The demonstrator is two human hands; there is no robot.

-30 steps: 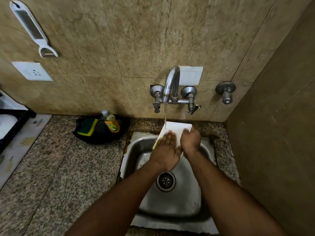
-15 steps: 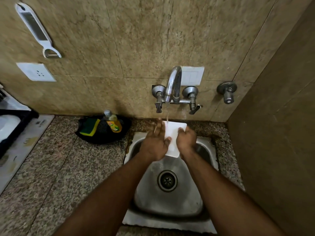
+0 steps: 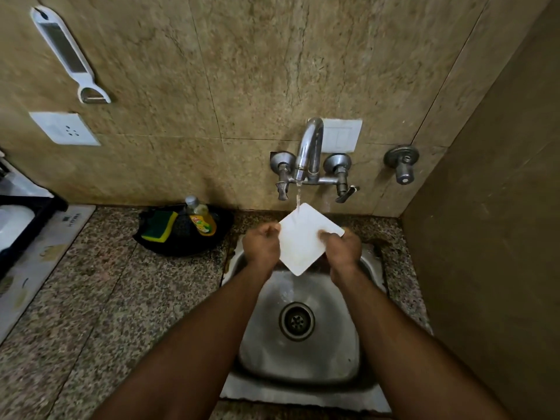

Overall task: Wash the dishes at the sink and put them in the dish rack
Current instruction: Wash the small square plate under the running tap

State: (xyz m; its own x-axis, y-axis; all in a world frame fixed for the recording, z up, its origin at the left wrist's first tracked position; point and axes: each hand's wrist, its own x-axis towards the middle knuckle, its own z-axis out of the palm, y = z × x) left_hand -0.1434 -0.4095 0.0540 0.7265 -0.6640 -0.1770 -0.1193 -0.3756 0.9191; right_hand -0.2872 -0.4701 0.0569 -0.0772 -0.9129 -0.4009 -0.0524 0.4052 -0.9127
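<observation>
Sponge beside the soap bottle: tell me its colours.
The sponge is yellow with a dark green scrub layer, seen in the head view, left of the sink.

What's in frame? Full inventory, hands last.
square plate: 1, white, under the tap stream, over the sink
tap: 1, chrome, on the wall, running
sink: 1, steel, centre
wall valve: 1, metal, right of the tap
dish soap bottle: 1, yellow, in the black tray
sponge: 1, green and yellow, same tray
peeler: 1, white, on the wall upper left
socket plate: 1, white, below the peeler
countertop: 1, speckled granite
hands: left and right, each gripping a plate edge
</observation>
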